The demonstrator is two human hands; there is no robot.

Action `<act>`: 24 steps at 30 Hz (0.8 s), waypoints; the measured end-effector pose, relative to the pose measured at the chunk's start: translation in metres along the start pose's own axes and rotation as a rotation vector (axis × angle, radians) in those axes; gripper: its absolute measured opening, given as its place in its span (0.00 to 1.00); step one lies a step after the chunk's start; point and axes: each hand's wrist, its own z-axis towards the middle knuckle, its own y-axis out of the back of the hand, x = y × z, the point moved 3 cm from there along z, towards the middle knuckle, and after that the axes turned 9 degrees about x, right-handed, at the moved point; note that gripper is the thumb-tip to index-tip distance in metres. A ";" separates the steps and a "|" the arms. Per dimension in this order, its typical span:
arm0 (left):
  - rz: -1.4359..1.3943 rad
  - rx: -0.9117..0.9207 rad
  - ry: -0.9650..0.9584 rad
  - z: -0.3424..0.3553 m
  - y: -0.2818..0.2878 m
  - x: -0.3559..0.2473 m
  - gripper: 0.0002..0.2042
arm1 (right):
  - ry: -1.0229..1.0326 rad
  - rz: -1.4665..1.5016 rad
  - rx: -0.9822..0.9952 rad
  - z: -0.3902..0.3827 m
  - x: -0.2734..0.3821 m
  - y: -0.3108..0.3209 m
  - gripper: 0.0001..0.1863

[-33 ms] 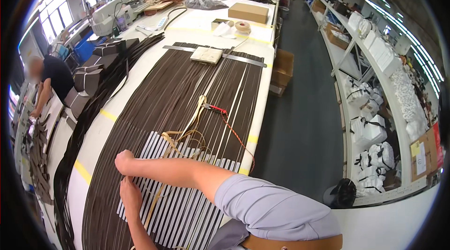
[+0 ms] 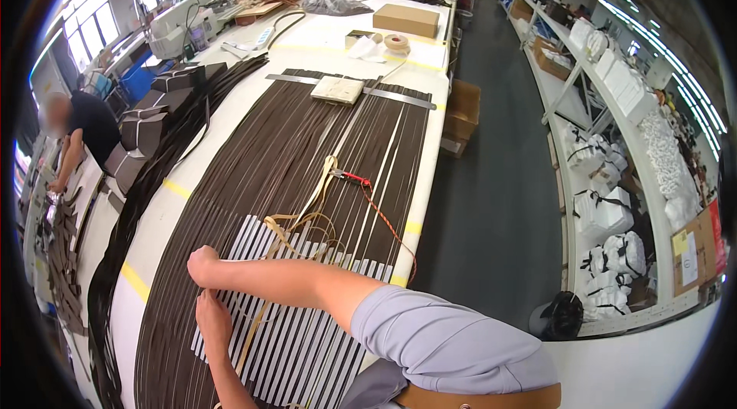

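Long dark brown strips lie side by side on the white table, with white strips crossing the near part in rows. My right hand is closed in a fist over the brown strips, its forearm reaching across from the right. Just below it, my left hand has its fingertips pressed together at the left edge of the white rows. What either hand pinches is hidden. Loose tan bands curl on the strips beside the right forearm. Farther off lies a small red-handled tool on a twisted red cord.
A metal bar crosses the far strip ends, with a cream block on it. Beyond are a tape roll and a cardboard box. Black strips run along the left. A co-worker bends at the left; shelves stand right.
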 end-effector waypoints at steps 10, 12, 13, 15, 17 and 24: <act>0.147 0.006 0.072 0.003 -0.014 0.022 0.09 | 0.102 0.114 -0.002 -0.015 -0.006 0.014 0.12; 0.122 0.056 0.137 -0.001 -0.015 0.022 0.06 | 0.186 0.046 0.116 -0.020 -0.017 0.018 0.12; 0.106 0.011 0.120 0.003 -0.016 0.014 0.05 | 0.230 -0.031 0.130 -0.024 -0.035 0.020 0.13; 0.049 0.023 0.141 0.009 -0.005 0.001 0.04 | 0.153 0.071 0.271 -0.035 -0.066 0.043 0.16; 0.022 -0.043 0.085 0.016 -0.005 -0.008 0.04 | 0.234 0.002 0.224 -0.032 -0.098 0.055 0.18; 0.097 0.059 0.173 0.008 -0.009 -0.002 0.09 | 0.076 0.468 0.256 -0.028 -0.160 0.064 0.15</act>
